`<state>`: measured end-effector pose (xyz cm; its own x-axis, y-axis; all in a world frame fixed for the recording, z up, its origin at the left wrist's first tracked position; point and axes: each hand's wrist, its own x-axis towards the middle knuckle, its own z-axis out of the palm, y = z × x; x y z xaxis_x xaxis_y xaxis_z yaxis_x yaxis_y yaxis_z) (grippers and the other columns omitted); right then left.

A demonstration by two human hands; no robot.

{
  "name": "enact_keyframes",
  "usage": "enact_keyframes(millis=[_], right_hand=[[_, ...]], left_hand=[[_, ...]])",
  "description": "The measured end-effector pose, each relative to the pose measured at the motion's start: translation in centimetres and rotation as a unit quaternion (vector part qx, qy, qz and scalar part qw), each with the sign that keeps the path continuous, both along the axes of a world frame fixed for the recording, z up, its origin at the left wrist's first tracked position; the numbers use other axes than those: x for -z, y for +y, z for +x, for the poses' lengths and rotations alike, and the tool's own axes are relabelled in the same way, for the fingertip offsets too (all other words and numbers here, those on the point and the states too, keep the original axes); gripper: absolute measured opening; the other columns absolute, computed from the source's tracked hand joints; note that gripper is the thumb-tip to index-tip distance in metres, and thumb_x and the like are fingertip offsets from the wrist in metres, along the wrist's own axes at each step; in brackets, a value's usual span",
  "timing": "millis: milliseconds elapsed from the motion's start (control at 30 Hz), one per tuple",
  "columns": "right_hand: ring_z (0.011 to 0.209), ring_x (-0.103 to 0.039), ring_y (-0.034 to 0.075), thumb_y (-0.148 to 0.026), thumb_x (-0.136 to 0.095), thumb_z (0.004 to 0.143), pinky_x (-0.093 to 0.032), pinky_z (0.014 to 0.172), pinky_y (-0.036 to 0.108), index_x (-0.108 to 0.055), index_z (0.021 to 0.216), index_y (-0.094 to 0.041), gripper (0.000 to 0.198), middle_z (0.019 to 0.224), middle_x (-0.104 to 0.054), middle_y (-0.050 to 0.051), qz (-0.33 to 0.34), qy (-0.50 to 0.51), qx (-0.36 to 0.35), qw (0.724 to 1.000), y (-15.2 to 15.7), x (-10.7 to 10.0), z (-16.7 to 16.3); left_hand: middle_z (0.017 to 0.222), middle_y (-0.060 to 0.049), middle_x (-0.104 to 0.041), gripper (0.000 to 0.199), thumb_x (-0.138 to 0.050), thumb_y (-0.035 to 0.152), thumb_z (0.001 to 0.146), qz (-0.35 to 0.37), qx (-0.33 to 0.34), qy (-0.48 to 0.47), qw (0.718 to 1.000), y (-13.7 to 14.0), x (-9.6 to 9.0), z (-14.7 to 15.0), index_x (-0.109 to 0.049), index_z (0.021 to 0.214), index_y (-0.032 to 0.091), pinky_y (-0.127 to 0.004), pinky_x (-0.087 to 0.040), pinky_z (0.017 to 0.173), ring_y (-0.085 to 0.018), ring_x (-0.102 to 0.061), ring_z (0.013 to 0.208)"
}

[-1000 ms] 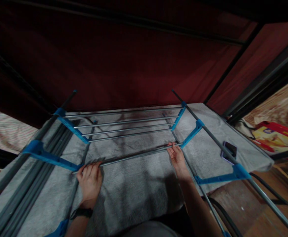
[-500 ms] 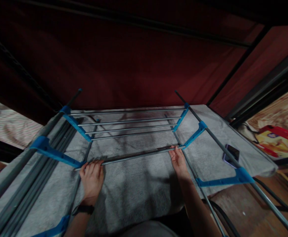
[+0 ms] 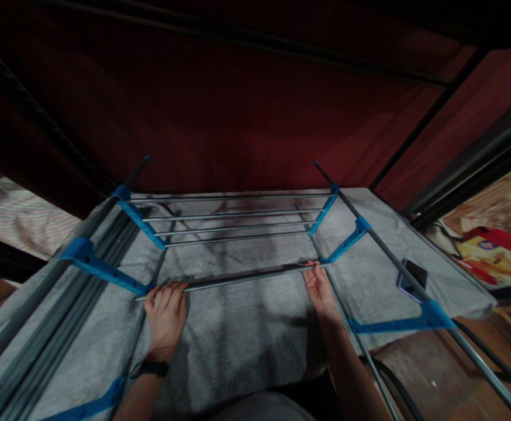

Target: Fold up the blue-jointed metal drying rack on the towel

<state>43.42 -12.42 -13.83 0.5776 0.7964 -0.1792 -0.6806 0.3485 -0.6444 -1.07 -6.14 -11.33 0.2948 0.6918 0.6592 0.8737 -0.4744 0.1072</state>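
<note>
A thin grey metal rod (image 3: 247, 278) lies crosswise between two blue plastic brackets of a rack frame. My left hand (image 3: 166, 310) is closed over the rod's left end, beside the left blue bracket (image 3: 106, 270). At the other end, my right hand (image 3: 319, 286) pinches the rod from below, close to the right blue bracket (image 3: 347, 241). Beyond my hands, several rods (image 3: 238, 216) span the farther pair of brackets. Long side poles, such as the right one (image 3: 391, 252), carry the brackets on both sides.
Several loose grey tubes (image 3: 75, 298) lie along the left on a grey cloth (image 3: 238, 333). A phone (image 3: 412, 278) rests under the right pole. Behind stands a dark red fabric panel (image 3: 238, 128). A red and yellow package (image 3: 496, 257) sits at far right.
The view has shifted slightly, moving the scene a little to the right. Both hands keep their grip on the rod, and its position between the brackets looks nearly the same.
</note>
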Motion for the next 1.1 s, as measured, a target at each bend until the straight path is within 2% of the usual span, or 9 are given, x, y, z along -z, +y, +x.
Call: enact_keyframes(millis=[233,467,733,933,1100], right_hand=[[0.1,-0.076,0.014,-0.03,-0.092,0.077,-0.059,0.102,0.031,-0.075,0.098,-0.028,0.027,0.099,-0.08,-0.002,-0.008,-0.028,-0.024,0.999,0.0,-0.3,-0.4],[0.1,-0.076,0.019,-0.036,-0.091,0.079,-0.061,0.095,0.037,-0.074,0.101,-0.03,0.028,0.101,-0.08,-0.001,-0.031,-0.059,-0.042,0.997,-0.1,-1.5,-0.3],[0.095,-0.074,0.017,-0.037,-0.094,0.076,-0.06,0.089,0.033,-0.074,0.092,-0.029,0.027,0.097,-0.08,-0.002,-0.029,-0.058,-0.032,0.997,0.4,-2.3,0.1],[0.087,-0.074,0.018,-0.039,-0.097,0.071,-0.06,0.089,0.037,-0.07,0.081,-0.029,0.031,0.088,-0.079,-0.003,-0.036,-0.053,-0.009,0.998,1.1,-1.8,0.3],[0.088,-0.075,0.018,-0.04,-0.096,0.072,-0.06,0.091,0.037,-0.071,0.082,-0.029,0.029,0.085,-0.078,-0.003,-0.04,-0.056,-0.008,0.998,1.0,-1.4,0.1]], left_hand=[[0.108,-0.009,-0.078,0.029,-0.046,0.023,0.101,-0.003,-0.023,-0.022,1.0,0.1,0.0,0.0,-0.07,0.116,0.023,-0.05,-0.036,0.112,-0.028,-0.068,0.106],[0.106,-0.01,-0.078,0.029,-0.047,0.024,0.102,-0.003,-0.023,-0.017,1.0,0.2,0.3,-0.3,-0.071,0.117,0.022,-0.05,-0.036,0.111,-0.028,-0.068,0.103],[0.108,-0.011,-0.078,0.03,-0.045,0.024,0.103,-0.023,-0.015,-0.006,1.0,0.2,0.3,-0.2,-0.071,0.119,0.02,-0.05,-0.036,0.112,-0.029,-0.068,0.104],[0.108,-0.011,-0.078,0.031,-0.044,0.027,0.104,-0.018,-0.02,-0.004,1.0,0.2,0.2,-0.1,-0.07,0.118,0.019,-0.05,-0.037,0.111,-0.03,-0.067,0.104],[0.11,-0.01,-0.078,0.031,-0.045,0.028,0.103,-0.03,-0.022,-0.017,0.999,0.3,0.3,-0.1,-0.071,0.118,0.021,-0.049,-0.035,0.112,-0.029,-0.067,0.105]])
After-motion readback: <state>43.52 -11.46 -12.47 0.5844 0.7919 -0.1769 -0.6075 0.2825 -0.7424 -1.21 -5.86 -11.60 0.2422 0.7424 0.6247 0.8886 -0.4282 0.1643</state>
